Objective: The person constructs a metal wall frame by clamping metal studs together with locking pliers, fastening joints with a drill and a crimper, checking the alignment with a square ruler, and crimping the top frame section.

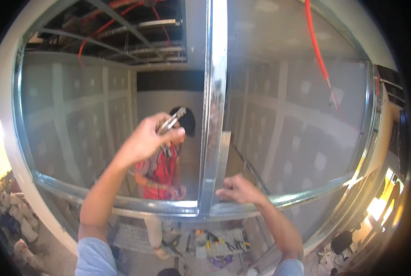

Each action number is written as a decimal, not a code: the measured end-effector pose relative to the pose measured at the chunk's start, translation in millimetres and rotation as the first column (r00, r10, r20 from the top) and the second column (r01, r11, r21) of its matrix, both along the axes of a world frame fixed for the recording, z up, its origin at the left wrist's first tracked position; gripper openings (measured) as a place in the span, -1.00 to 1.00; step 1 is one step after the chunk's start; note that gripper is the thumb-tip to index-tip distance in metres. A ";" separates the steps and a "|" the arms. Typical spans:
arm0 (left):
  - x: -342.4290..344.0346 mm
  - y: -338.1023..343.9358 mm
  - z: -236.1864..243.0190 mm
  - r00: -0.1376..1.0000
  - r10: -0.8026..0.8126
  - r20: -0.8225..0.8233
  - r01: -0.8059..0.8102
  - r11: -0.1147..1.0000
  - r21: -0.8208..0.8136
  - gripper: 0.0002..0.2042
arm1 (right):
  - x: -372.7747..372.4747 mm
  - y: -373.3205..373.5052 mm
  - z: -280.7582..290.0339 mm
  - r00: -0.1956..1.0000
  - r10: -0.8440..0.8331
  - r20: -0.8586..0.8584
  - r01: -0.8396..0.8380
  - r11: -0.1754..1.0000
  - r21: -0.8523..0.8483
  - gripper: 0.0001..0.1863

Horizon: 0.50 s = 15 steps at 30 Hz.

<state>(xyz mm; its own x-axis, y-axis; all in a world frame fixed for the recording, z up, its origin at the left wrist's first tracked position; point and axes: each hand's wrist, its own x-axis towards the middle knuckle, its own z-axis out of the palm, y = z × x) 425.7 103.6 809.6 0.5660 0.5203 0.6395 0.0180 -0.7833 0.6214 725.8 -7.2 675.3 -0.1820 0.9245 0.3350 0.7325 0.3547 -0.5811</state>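
Note:
My left hand (148, 137) is raised in front of me and closed on a metal plier-like tool (172, 121), whose jaws point up and right toward the vertical steel stud (214, 92). My right hand (237, 189) rests with fingers spread on the lower part of that stud, just above the horizontal steel track (159, 207) where the stud meets it. The stud runs from the top of the view down to the track. Behind the frame, another person in a red vest (162, 172) stands looking down at something in their hands.
Taped drywall panels (77, 119) line the room beyond the frame. A red cable (316, 50) runs down from the open ceiling. Below, a work platform (201, 241) holds several hand tools. Rubble bags (19, 221) lie at the lower left.

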 end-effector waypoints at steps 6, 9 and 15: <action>-16.6 10.7 11.7 0.853 0.264 -0.450 -0.253 0.964 0.086 -0.48 | 7.0 14.6 -9.1 0.997 0.049 -0.063 -0.047 0.998 0.036 -0.62; -37.3 -13.0 17.2 0.755 0.028 -0.655 -0.109 0.991 -0.083 -0.46 | 0.1 10.7 -4.2 0.997 -0.016 -0.077 0.016 1.000 0.005 -0.64; -46.5 -63.9 -125.5 0.513 -0.441 -0.737 0.231 0.897 -0.376 -0.58 | 9.5 5.2 -5.0 0.995 -0.041 -0.088 0.040 0.999 -0.014 -0.66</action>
